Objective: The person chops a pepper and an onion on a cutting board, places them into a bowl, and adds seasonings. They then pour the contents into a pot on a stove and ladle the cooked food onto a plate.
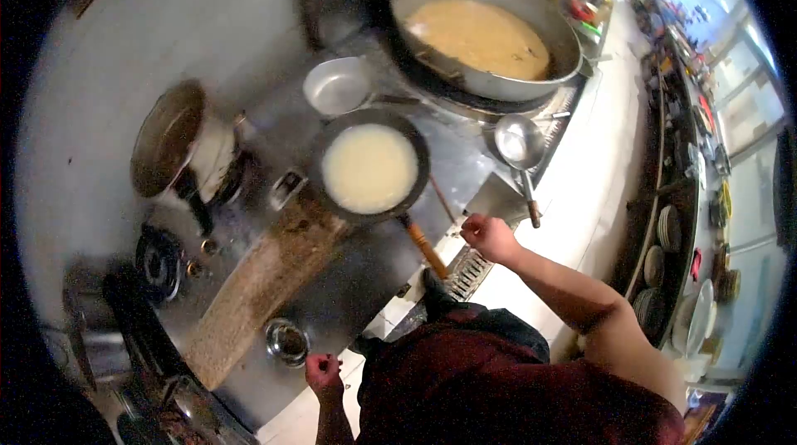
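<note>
A dark frying pan (320, 164) holds a round, pale yellow layer (370, 168), and its wooden handle (427, 249) points toward my body. Just right of that handle is my right hand (488, 237), its fingers curled near a thin stick (442, 198); whether it grips the stick is unclear. My left hand (323, 371) is curled beside a small glass jar (286, 342) at the counter's front edge. What its fingers hold, if anything, is too small to make out.
A large pan of tan liquid (490, 36) stands at the back. A ladle (519, 146) lies to the right, a small metal pot (337, 85) behind the frying pan. Farther left are a big pot (217, 154) and a burner (159, 262). Plates (669, 229) fill shelves at right.
</note>
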Demonstrator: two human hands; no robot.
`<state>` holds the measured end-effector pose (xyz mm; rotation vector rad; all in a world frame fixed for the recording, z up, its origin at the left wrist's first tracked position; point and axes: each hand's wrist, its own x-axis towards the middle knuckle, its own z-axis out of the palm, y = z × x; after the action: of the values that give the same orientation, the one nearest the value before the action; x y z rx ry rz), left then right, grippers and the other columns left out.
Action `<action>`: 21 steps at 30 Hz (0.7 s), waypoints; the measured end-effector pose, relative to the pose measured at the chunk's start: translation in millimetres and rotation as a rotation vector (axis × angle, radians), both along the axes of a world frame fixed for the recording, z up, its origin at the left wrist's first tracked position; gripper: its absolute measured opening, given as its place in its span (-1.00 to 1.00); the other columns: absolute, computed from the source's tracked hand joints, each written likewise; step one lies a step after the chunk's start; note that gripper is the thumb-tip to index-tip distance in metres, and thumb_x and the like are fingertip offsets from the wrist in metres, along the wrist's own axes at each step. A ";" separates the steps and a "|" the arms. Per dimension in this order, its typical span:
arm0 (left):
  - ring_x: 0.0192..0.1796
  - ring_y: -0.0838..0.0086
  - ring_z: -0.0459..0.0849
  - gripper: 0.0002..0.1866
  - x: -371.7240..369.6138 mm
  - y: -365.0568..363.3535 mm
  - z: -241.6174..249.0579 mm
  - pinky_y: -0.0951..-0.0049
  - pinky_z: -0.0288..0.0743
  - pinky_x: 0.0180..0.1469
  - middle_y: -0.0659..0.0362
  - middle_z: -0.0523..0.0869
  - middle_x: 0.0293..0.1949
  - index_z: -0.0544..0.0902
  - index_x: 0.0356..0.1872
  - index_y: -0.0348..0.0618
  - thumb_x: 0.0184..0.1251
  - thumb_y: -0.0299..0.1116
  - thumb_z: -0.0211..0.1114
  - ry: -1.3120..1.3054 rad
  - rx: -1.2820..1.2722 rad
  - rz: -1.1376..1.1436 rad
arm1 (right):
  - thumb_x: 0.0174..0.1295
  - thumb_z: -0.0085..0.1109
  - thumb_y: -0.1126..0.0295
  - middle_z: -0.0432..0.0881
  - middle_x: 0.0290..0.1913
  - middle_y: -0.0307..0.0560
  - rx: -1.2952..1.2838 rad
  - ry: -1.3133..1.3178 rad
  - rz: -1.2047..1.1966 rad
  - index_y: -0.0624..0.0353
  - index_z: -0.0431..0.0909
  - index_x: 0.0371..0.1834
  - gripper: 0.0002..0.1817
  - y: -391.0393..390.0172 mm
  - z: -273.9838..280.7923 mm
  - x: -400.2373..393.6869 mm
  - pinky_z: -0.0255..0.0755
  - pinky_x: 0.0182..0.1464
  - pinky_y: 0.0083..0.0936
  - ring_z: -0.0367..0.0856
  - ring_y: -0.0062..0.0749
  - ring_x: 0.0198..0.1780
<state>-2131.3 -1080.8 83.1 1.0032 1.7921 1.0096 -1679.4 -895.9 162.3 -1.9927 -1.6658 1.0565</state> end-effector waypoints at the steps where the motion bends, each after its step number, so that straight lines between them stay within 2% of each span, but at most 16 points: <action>1: -0.42 0.48 0.61 -0.76 22.5 14.9 1.9 0.48 0.51 -0.33 0.08 0.64 -0.34 0.45 -0.23 -0.25 0.13 -0.48 0.31 0.016 0.123 -0.053 | 0.19 0.21 0.22 0.69 -0.15 0.07 -0.027 -0.059 0.061 0.13 0.59 -0.06 -0.69 -6.1 -1.1 20.0 0.55 -0.14 -0.25 0.69 -0.09 -0.22; 3: -0.31 0.50 0.62 -0.76 93.4 54.8 53.2 0.50 0.51 -0.24 0.08 0.64 -0.28 0.47 -0.19 -0.27 0.13 -0.54 0.31 0.008 0.106 -0.035 | 0.21 0.18 0.21 0.68 -0.12 0.04 -0.089 -0.101 0.144 0.14 0.55 0.02 -0.64 -20.0 0.4 53.2 0.55 -0.05 -0.21 0.67 -0.05 -0.14; 4: -0.31 0.50 0.62 -0.76 121.5 72.0 75.2 0.50 0.51 -0.24 0.08 0.64 -0.28 0.47 -0.19 -0.27 0.13 -0.54 0.31 0.005 0.115 -0.057 | 0.20 0.20 0.23 0.68 -0.13 0.05 -0.061 -0.114 0.136 0.14 0.56 -0.01 -0.66 -31.5 -4.6 69.5 0.55 -0.05 -0.25 0.67 -0.07 -0.13; 6: -0.25 0.52 0.61 -0.76 165.2 96.2 104.8 0.52 0.50 -0.20 0.09 0.65 -0.24 0.48 -0.17 -0.28 0.16 -0.53 0.30 0.037 0.123 -0.260 | 0.18 0.23 0.23 0.67 -0.14 0.06 -0.068 -0.173 0.166 0.13 0.57 -0.04 -0.67 -70.7 -45.3 109.5 0.55 -0.06 -0.29 0.66 -0.10 -0.12; 7: -0.25 0.52 0.61 -0.76 181.5 104.5 102.0 0.52 0.50 -0.20 0.09 0.65 -0.24 0.48 -0.17 -0.28 0.16 -0.53 0.30 0.038 0.131 -0.294 | 0.17 0.23 0.23 0.67 -0.14 0.06 -0.103 -0.221 0.204 0.13 0.56 -0.04 -0.66 -88.8 -73.1 133.3 0.55 -0.07 -0.30 0.66 -0.12 -0.12; 8: -0.26 0.52 0.60 -0.78 196.3 115.1 94.9 0.52 0.50 -0.20 0.09 0.65 -0.22 0.48 -0.17 -0.27 0.19 -0.52 0.29 0.008 0.159 -0.387 | 0.16 0.24 0.21 0.68 -0.16 0.04 -0.090 -0.121 0.051 0.15 0.57 -0.08 -0.67 -93.6 -8.8 127.3 0.54 -0.09 -0.30 0.66 -0.11 -0.16; 9: -0.27 0.52 0.60 -0.79 210.6 124.4 90.1 0.52 0.49 -0.20 0.10 0.66 -0.21 0.48 -0.17 -0.26 0.21 -0.51 0.28 -0.022 0.184 -0.485 | 0.20 0.19 0.16 0.67 -0.18 0.11 -0.141 -0.066 -0.005 0.17 0.54 0.03 -0.59 -109.0 -2.9 139.4 0.51 -0.05 -0.15 0.64 0.02 -0.15; 10: -0.31 0.55 0.59 -0.85 230.2 135.1 90.6 0.50 0.50 -0.23 0.15 0.67 -0.25 0.50 -0.22 -0.21 0.25 -0.50 0.28 0.002 0.222 -0.602 | 0.20 0.19 0.16 0.67 -0.17 0.09 -0.157 -0.052 -0.083 0.17 0.55 0.00 -0.61 -127.9 -5.5 150.5 0.52 -0.06 -0.17 0.65 0.01 -0.15; 11: -0.31 0.45 0.66 -0.89 250.2 141.4 88.8 0.46 0.54 -0.21 0.11 0.72 -0.26 0.58 -0.27 -0.24 0.26 -0.45 0.29 0.024 0.147 -0.660 | 0.20 0.19 0.15 0.68 -0.15 0.08 -0.175 -0.038 -0.159 0.18 0.56 -0.03 -0.62 -149.2 -7.3 162.3 0.52 -0.07 -0.19 0.65 0.00 -0.16; 13: -0.24 0.32 0.72 -0.85 303.6 164.5 117.9 0.39 0.56 -0.17 0.02 0.73 -0.24 0.65 -0.30 -0.25 0.25 -0.36 0.32 0.268 0.201 -1.072 | 0.21 0.18 0.14 0.68 -0.15 0.07 -0.175 -0.081 -0.263 0.17 0.59 -0.08 -0.64 -191.2 -8.2 187.2 0.53 -0.08 -0.23 0.66 -0.01 -0.16; 14: -0.18 0.19 0.72 -0.77 323.2 171.1 104.0 0.33 0.57 -0.15 -0.04 0.72 -0.19 0.69 -0.26 -0.23 0.26 -0.26 0.30 0.238 0.254 -1.209 | 0.20 0.19 0.13 0.69 -0.16 0.07 -0.195 -0.054 -0.322 0.16 0.60 -0.09 -0.64 -209.7 -5.3 201.7 0.53 -0.09 -0.24 0.66 -0.04 -0.17; 15: -0.18 0.19 0.72 -0.77 344.8 172.5 93.0 0.33 0.57 -0.15 -0.04 0.72 -0.19 0.69 -0.26 -0.23 0.26 -0.26 0.30 0.236 0.270 -1.227 | 0.19 0.20 0.11 0.70 -0.20 0.05 -0.266 -0.042 -0.373 0.14 0.60 -0.09 -0.64 -225.8 -10.6 218.8 0.54 -0.09 -0.24 0.68 -0.06 -0.19; 17: -0.23 0.16 0.71 -0.73 396.8 172.6 81.0 0.28 0.57 -0.17 0.01 0.72 -0.24 0.69 -0.29 -0.18 0.30 -0.16 0.25 0.306 0.337 -1.463 | 0.19 0.21 0.10 0.71 -0.21 0.03 -0.317 -0.055 -0.367 0.14 0.60 -0.09 -0.63 -257.3 -32.8 263.6 0.54 -0.10 -0.23 0.68 -0.07 -0.20; 18: -0.21 0.12 0.69 -0.66 432.9 168.9 92.5 0.25 0.56 -0.15 0.04 0.72 -0.24 0.68 -0.24 -0.15 0.31 -0.06 0.20 0.236 0.235 -1.486 | 0.19 0.21 0.10 0.71 -0.21 0.03 -0.302 -0.051 -0.384 0.14 0.60 -0.09 -0.63 -266.2 -37.5 286.1 0.54 -0.10 -0.23 0.68 -0.07 -0.20; 19: -0.21 0.12 0.69 -0.66 465.6 164.0 98.6 0.25 0.56 -0.15 0.04 0.72 -0.24 0.68 -0.24 -0.15 0.31 -0.06 0.20 0.244 0.249 -1.497 | 0.18 0.22 0.11 0.71 -0.24 0.00 -0.289 -0.071 -0.443 0.14 0.61 -0.12 -0.65 -274.9 -42.7 312.0 0.55 -0.13 -0.26 0.69 -0.12 -0.22; 21: -0.18 0.15 0.68 -0.62 537.2 160.0 101.5 0.23 0.53 -0.12 0.06 0.71 -0.21 0.66 -0.17 -0.11 0.28 0.00 0.20 0.372 0.125 -1.584 | 0.18 0.23 0.12 0.72 -0.27 -0.03 -0.263 -0.100 -0.514 0.13 0.61 -0.16 -0.67 -282.7 -50.7 367.3 0.55 -0.15 -0.30 0.69 -0.16 -0.25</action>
<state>-1594.1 -920.8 184.6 2.1669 0.6313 -0.1088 -1312.1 -1178.6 111.6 -2.4893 -0.9948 1.0268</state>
